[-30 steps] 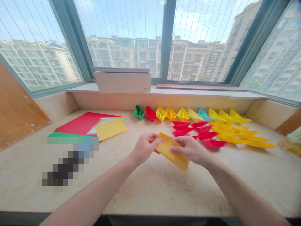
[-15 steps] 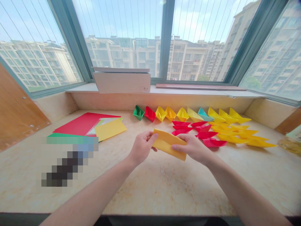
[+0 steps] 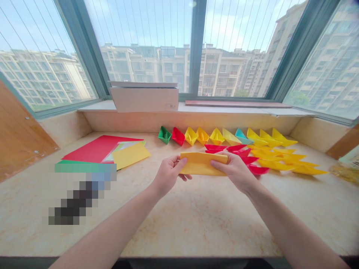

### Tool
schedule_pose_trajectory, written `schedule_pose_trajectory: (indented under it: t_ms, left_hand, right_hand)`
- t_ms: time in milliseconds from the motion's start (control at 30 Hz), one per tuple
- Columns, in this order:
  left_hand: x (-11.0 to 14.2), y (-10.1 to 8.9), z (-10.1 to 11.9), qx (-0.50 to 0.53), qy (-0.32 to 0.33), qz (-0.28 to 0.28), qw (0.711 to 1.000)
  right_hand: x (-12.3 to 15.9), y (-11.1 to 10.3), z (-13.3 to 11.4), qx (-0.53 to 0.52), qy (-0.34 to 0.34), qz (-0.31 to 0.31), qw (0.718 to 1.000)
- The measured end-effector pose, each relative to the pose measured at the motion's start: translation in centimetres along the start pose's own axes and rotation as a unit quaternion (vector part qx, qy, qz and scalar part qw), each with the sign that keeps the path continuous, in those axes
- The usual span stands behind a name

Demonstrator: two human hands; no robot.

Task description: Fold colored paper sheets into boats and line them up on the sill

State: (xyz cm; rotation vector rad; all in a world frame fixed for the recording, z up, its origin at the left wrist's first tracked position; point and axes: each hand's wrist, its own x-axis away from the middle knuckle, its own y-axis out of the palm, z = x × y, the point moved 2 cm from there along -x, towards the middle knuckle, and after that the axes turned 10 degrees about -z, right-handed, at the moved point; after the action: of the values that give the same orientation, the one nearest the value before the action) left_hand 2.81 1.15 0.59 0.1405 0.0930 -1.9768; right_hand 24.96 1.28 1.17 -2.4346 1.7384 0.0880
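A folded sheet of yellow paper (image 3: 200,163) is held up level above the counter, its long side running left to right. My left hand (image 3: 169,170) pinches its left end, thumb in front and fingers behind. At the other end, my right hand (image 3: 231,166) grips the paper with the thumb on its front face. Beyond the right hand lie several red paper boats (image 3: 248,160), partly covered by it. A row of folded boats in several colours stands along the back, among them a green paper boat (image 3: 164,135) and a yellow one (image 3: 217,137).
Red paper sheets (image 3: 95,149) and a yellow sheet (image 3: 131,155) lie at the left on the stone counter (image 3: 179,224). Several flat yellow boats (image 3: 280,164) lie at the right, near a clear container (image 3: 346,170). A white box (image 3: 146,99) sits on the window sill.
The yellow paper has turned from slanting down to the right to nearly level. My right hand has risen slightly with its end and moved a little to the right.
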Motion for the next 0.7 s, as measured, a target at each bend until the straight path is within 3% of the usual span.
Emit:
schedule_pose_trajectory:
  t_ms: [300, 500, 700]
  left_hand:
    - [0.11, -0.1, -0.17, -0.01, -0.008, -0.037, 0.999]
    - [0.01, -0.17, -0.07, -0.025, -0.006, -0.01, 1.0]
    - [0.1, -0.03, -0.22, -0.034, 0.008, -0.006, 0.999]
  right_hand:
    - [-0.07, -0.53, 0.31, 0.034, 0.028, -0.017, 0.999]
    - [-0.15, -0.54, 0.41, 0.01, 0.039, -0.03, 0.999]
    - [-0.28, -0.61, 0.51, 0.007, 0.011, 0.001, 1.0]
